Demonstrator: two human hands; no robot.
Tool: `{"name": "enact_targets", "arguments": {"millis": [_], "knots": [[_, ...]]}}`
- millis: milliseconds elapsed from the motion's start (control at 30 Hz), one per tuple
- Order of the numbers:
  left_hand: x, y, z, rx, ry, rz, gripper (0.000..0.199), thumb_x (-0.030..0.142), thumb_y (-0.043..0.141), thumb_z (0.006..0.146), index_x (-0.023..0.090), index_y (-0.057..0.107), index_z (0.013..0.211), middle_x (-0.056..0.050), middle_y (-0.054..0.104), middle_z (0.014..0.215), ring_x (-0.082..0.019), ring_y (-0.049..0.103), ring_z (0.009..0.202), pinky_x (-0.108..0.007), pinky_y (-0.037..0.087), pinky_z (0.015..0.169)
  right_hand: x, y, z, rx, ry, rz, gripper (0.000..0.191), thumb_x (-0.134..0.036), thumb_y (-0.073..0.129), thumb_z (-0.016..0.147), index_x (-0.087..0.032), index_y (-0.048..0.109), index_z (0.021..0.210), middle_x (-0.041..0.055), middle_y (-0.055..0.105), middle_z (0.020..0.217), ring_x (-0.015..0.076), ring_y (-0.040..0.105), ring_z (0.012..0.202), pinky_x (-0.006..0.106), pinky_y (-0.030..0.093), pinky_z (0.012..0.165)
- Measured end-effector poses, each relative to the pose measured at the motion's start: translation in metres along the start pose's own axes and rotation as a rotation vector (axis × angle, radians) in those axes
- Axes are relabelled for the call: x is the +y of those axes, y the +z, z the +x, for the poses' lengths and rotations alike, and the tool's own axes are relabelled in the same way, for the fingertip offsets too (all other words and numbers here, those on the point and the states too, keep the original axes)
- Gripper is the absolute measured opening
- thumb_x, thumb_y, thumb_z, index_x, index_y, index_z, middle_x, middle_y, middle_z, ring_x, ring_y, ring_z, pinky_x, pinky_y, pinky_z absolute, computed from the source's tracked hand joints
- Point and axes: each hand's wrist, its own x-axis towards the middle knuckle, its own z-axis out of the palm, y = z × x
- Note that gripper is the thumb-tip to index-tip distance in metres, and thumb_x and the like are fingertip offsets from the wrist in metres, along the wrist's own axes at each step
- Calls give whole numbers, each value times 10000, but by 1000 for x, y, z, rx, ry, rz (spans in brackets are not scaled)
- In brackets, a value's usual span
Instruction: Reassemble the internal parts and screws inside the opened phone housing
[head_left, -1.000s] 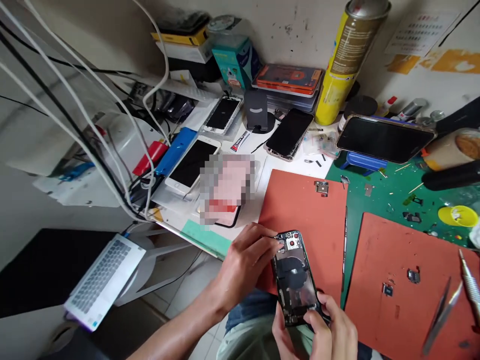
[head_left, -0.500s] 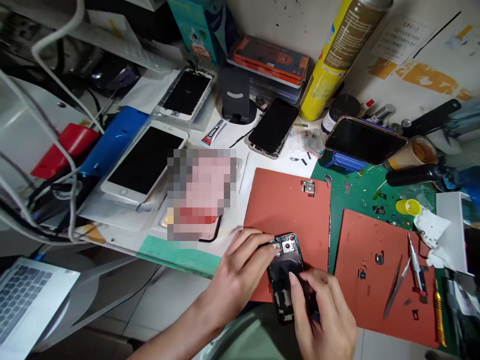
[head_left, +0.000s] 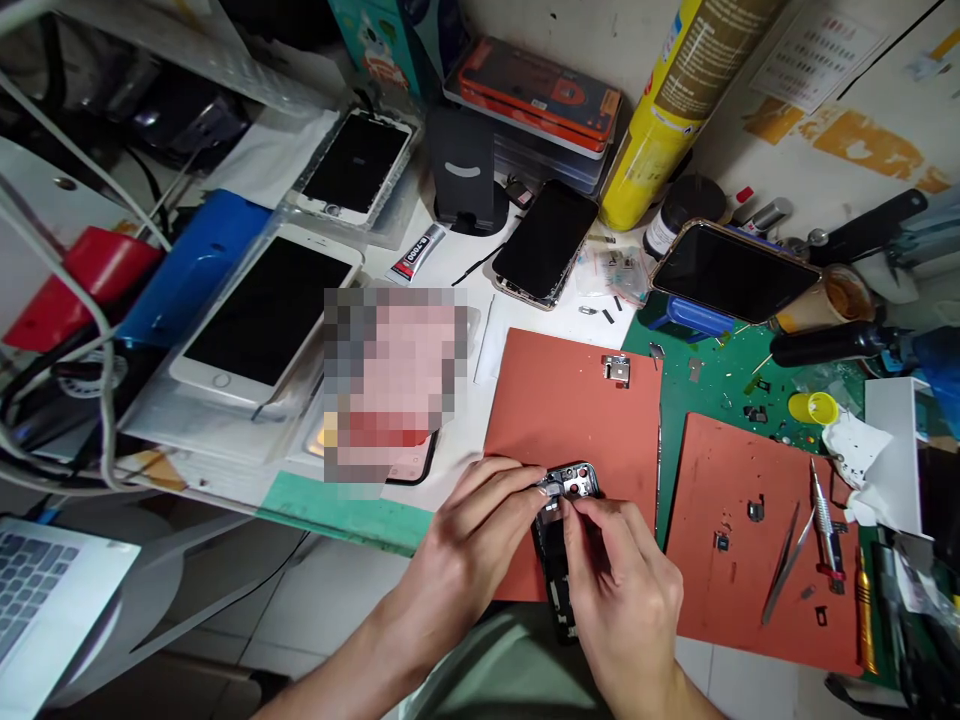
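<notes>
An opened phone housing lies tilted over the front edge of the left red mat, its two camera holes showing at the top. My left hand is closed on the upper left side of the housing, fingertips at a small grey part near the camera holes. My right hand is closed in a pinch inside the upper half, just below those holes. What lies between its thumb and finger is too small to tell. A small metal part rests on the left red mat, beyond the hands.
Tweezers, a screwdriver and small phone parts lie on the right red mat. A white phone, a black phone and a glue tube occupy the left and back. A yellow can stands behind.
My right hand has moved up the housing, from its lower half to just under the camera holes, and its fingers have come together. My left hand stays at the upper left side.
</notes>
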Motion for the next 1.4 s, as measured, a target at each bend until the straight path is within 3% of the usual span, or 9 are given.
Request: {"name": "enact_targets", "arguments": {"millis": [233, 600, 833, 1000, 1400], "knots": [[-1, 1, -1, -19, 13, 27, 271, 20, 589, 1022, 162, 690, 1231, -98, 747, 1225, -232, 642, 1149, -408, 590, 976, 2, 3, 0, -10, -10, -19, 88, -142, 636, 1044, -164, 709, 1001, 14, 681, 789, 124, 699, 656, 224, 539, 626], [-2, 3, -5, 5, 12, 13, 290, -3, 604, 1010, 148, 684, 1244, -96, 743, 1232, -222, 637, 1173, -392, 573, 1023, 2, 6, -3, 10, -48, -2, 69, -100, 653, 1024, -156, 693, 1020, 25, 687, 790, 131, 703, 659, 228, 582, 669], [-2, 5, -21, 38, 30, 78, 394, 16, 581, 1019, 142, 657, 1385, -142, 711, 1350, -274, 618, 1273, -447, 574, 1077, 4, 4, -2, 3, -48, -18, 85, -145, 623, 1049, -175, 697, 1020, 17, 704, 799, 125, 719, 660, 216, 569, 637], [-1, 10, -25, 69, 13, 84, 408, 14, 637, 992, 145, 666, 1378, -142, 715, 1304, -274, 630, 1215, -457, 586, 1035, 4, 4, -1, 14, -58, -18, 60, -150, 644, 1044, -167, 700, 1029, 20, 729, 830, 121, 733, 685, 214, 561, 655], [6, 6, -5, 119, -59, 22, 271, 17, 653, 989, 189, 733, 1182, -81, 736, 1128, -212, 662, 1029, -382, 614, 881, 2, 4, 0, 11, -26, -5, 63, -163, 646, 1042, -174, 701, 1013, 16, 723, 821, 118, 721, 673, 207, 549, 637]]}}
